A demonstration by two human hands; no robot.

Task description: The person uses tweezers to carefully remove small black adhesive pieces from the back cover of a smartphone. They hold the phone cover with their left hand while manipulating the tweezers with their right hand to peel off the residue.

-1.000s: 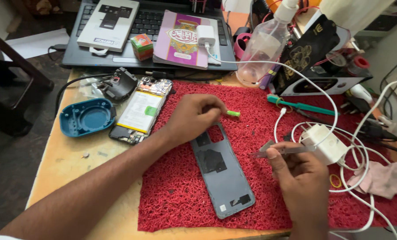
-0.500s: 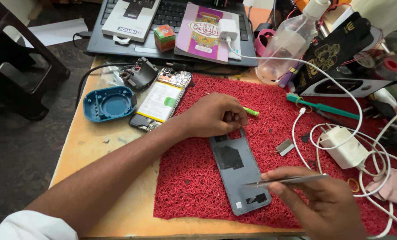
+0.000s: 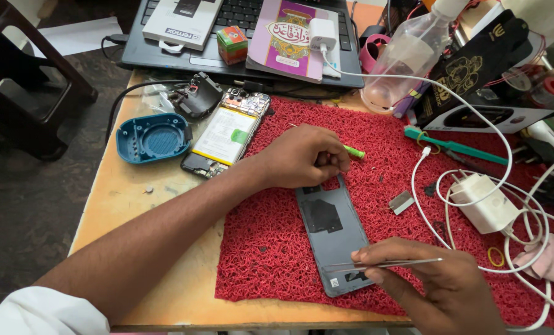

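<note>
Grey phone back cover (image 3: 332, 232) lies inner face up on red mat (image 3: 277, 248). Left hand (image 3: 305, 155), fingers curled, pins its top edge. Right hand (image 3: 438, 282) pinches metal tweezers (image 3: 382, 265), tips over lower end. Step in hand, judged: picking residue; next move calls for steady, shallow grip.

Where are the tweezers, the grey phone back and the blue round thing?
tweezers (image 3: 401, 263): head view, middle of the metal arms.
grey phone back (image 3: 336, 239): head view, bare inner face.
blue round case (image 3: 153, 138): head view, inside its hollow.
</note>
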